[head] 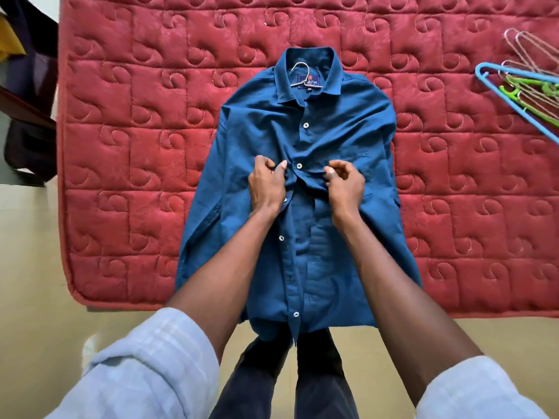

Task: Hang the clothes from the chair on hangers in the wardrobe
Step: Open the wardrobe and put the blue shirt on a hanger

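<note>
A dark blue shirt (302, 182) lies front-up on a red quilted mattress (127, 122), collar at the far end and hem hanging over the near edge. A metal hanger hook (299, 74) pokes out of the collar, resting over the neck label. The upper two buttons look fastened; lower down the front placket gapes open, with white buttons showing along its left edge.

The left hand (267, 184) pinches the left front edge of the shirt at mid-chest, thumb stretched toward the button just beside it. The right hand (344, 184) grips the right front edge at the same level, fingers curled into the cloth. Both forearms reach in from the near side, pale sleeves (151, 367) rolled up.

On the mattress at far right, well apart from the shirt, lies a loose pile of spare hangers (529, 86): wire ones, a blue one and a green one. Dark trouser legs (290, 379) stand on the beige floor (33, 267) at the near edge.
</note>
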